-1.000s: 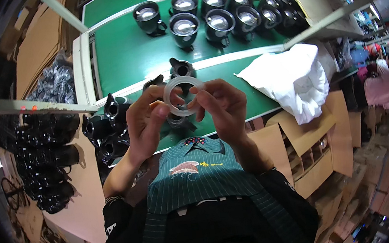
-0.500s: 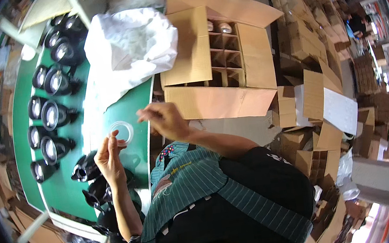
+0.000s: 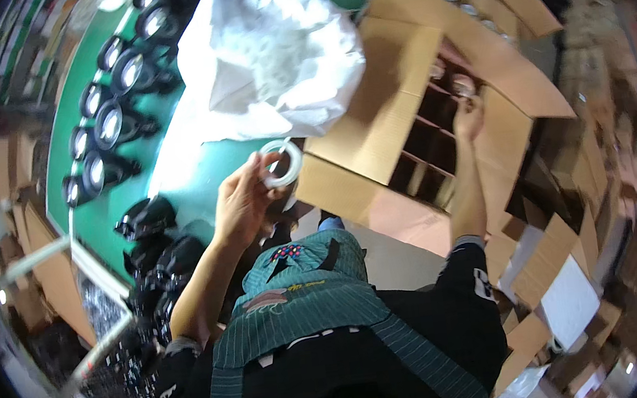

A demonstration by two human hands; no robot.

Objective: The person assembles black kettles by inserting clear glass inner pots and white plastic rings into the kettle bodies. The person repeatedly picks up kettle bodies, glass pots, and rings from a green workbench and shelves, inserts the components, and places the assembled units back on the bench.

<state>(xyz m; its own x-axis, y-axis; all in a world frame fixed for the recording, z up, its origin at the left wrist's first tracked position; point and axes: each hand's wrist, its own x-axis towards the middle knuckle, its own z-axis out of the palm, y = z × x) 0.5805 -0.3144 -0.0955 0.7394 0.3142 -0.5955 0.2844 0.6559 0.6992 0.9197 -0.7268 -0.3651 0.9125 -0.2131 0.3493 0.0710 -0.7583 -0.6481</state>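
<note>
My left hand point(image 3: 240, 201) holds a translucent whitish ring point(image 3: 296, 162) upright between thumb and fingers, just in front of the white bag point(image 3: 205, 102). Out to the right, my right hand point(image 3: 469, 120) reaches into the open divided cardboard box point(image 3: 362, 135). Its fingertips are closed at the near edge of a shiny round piece point(image 3: 463, 86) in a far compartment; what exactly they grip is blurred. Another shiny round piece point(image 3: 437, 70) sits in the neighbouring compartment. Frosted, see-through pieces point(image 3: 276, 66) fill the bag.
Black round-faced lamp housings point(image 3: 110, 124) stand in rows on the green table point(image 3: 95, 240), with more black housings point(image 3: 146, 217) at its near edge. Behind the box, another carton point(image 3: 524, 2) holds shiny round pieces. Stacked cartons point(image 3: 591, 113) line the right side.
The view has swung, shifting the box rightward and nearer. My left hand has picked the ring up off the table. My right hand has moved from above the table into the box.
</note>
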